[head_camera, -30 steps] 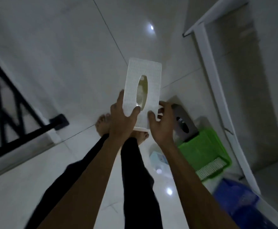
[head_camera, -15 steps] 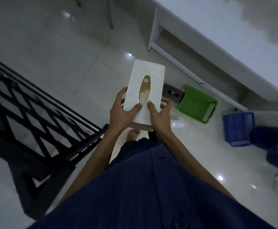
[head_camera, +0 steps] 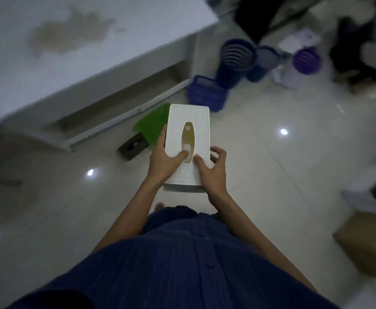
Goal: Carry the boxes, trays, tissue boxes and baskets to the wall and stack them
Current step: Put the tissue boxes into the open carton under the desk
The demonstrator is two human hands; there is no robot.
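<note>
I hold a white woven-pattern tissue box [head_camera: 199,128] with an oval slot flat in front of my waist. My left hand [head_camera: 164,161] grips its left side, thumb on the lid near the slot. My right hand [head_camera: 212,172] grips its right near corner, thumb on the lid too. On the floor beyond it lie a green tray [head_camera: 152,126] and a dark tissue box [head_camera: 133,148], both close to the white wall unit. A blue rectangular basket [head_camera: 206,93] stands further right along that unit.
A white wall unit [head_camera: 88,70] with a low open shelf runs across the upper left. Round blue bins [head_camera: 236,59] and a purple basket [head_camera: 307,60] crowd the far right. Cardboard boxes [head_camera: 367,241] sit at the right edge. Glossy tiled floor surrounds me.
The view has swung right: the black railing is gone, the round bins and cardboard boxes have come into sight. Both hands keep the same hold on the white tissue box.
</note>
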